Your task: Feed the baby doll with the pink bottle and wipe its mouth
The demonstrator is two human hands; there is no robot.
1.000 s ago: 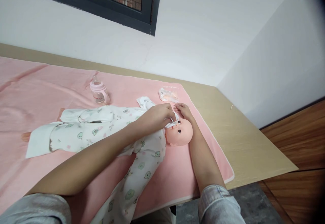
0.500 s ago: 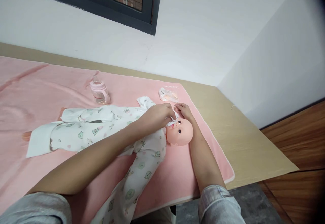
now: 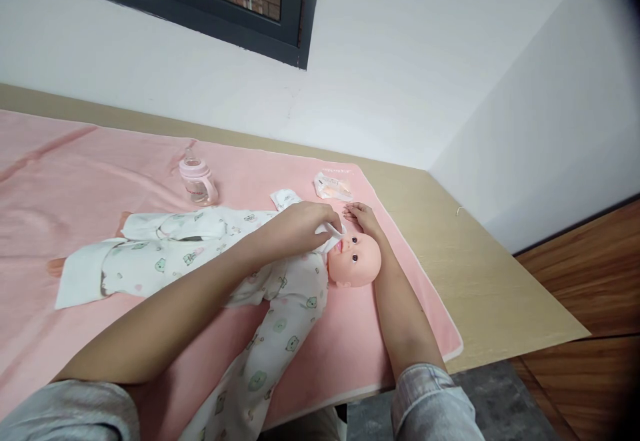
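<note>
A bald baby doll lies on its back on a pink blanket, dressed in a white printed outfit. Pinched in my left hand is a thin white wipe, held at the doll's chin beside its mouth. My left forearm crosses above the doll's body. My right hand rests on the blanket past the top of the doll's face, fingers stretched out and holding nothing. The right forearm runs along the crown of the doll's head.
A pink-lidded baby bottle stands on the blanket behind the doll's legs. Near my right hand lies a small crumpled clear-and-white packet. Bare wooden tabletop shows at the right, with a white wall behind.
My left hand has shifted slightly left with the wipe, from over the doll's mouth toward its chin. More of the mouth shows. My right hand has stayed in place.
</note>
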